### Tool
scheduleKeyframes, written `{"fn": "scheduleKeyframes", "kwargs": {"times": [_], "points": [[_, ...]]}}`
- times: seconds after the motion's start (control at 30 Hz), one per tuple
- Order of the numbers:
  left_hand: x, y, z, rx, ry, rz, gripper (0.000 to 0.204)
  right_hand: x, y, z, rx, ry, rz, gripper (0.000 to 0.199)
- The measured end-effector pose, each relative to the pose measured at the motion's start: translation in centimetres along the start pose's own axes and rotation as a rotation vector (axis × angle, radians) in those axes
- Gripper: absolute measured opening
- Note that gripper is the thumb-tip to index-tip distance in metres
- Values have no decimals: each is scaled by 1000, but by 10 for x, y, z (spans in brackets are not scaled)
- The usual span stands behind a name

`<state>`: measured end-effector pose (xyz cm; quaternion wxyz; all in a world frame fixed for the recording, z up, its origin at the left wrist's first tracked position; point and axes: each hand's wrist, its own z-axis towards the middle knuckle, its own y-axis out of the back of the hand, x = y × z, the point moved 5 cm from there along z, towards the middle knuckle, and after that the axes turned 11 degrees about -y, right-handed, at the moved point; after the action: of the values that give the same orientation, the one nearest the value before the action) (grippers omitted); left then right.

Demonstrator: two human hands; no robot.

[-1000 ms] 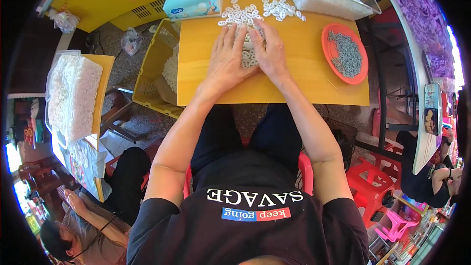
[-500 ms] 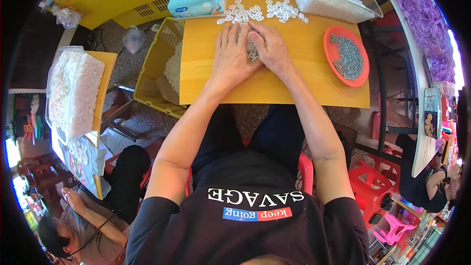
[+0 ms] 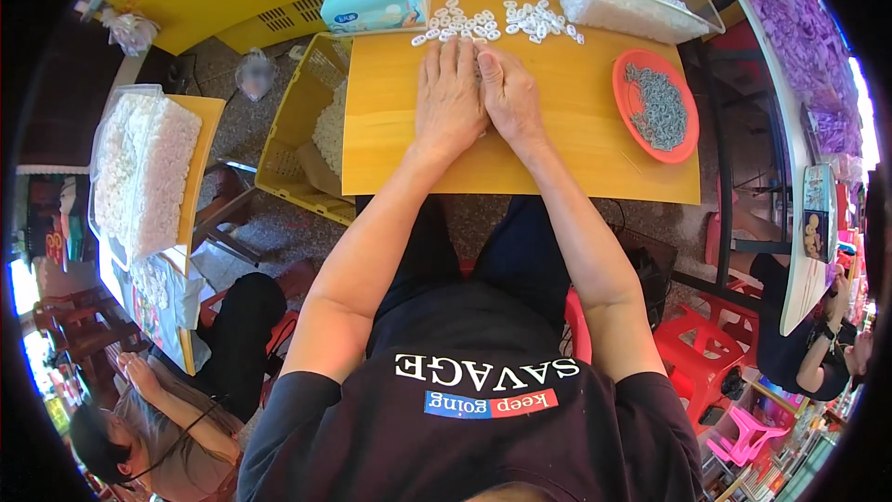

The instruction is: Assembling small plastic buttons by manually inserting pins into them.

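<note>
My left hand lies palm down on the yellow table, its fingers stretched out and close together. Against its inner side, my right hand stands on edge, fingers extended forward and thumb on top. The hands meet around small pieces that were visible between them earlier and are now nearly all hidden. Just beyond the fingertips spreads a loose group of white oval pieces with holes. A second group of the same white pieces lies to its right.
A red plate of small grey metal pieces sits at right. At the back stand a blue tissue pack and a clear bin of whitish pieces. A yellow crate is on the left floor. Another person sits at lower left.
My hands have closed in toward each other, covering the pieces that showed between them. The right hand has turned more onto its edge, with its fingers now beside the left hand.
</note>
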<state>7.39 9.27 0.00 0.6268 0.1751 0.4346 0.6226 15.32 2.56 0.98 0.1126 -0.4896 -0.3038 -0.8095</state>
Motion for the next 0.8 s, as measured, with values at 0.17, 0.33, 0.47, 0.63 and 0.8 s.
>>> {"fn": "scheduleKeyframes", "kwargs": {"times": [0.17, 0.33, 0.47, 0.63, 0.8], "points": [[3, -9, 6, -23, -23, -39, 51, -2, 0, 0, -37, -107, 89, 44], [1, -8, 13, -93, -13, -157, 44, -4, 0, 0, -82, -155, 145, 44], [2, -3, 14, -106, 22, -296, 43, -3, -2, 0, -97, -109, 167, 44], [17, 3, 10, -317, 228, -617, 35, -5, 3, 4, 6, -152, 204, 37], [28, 5, 5, -464, 347, -1044, 44, -1, 1, 9, 55, -18, 120, 26]]}}
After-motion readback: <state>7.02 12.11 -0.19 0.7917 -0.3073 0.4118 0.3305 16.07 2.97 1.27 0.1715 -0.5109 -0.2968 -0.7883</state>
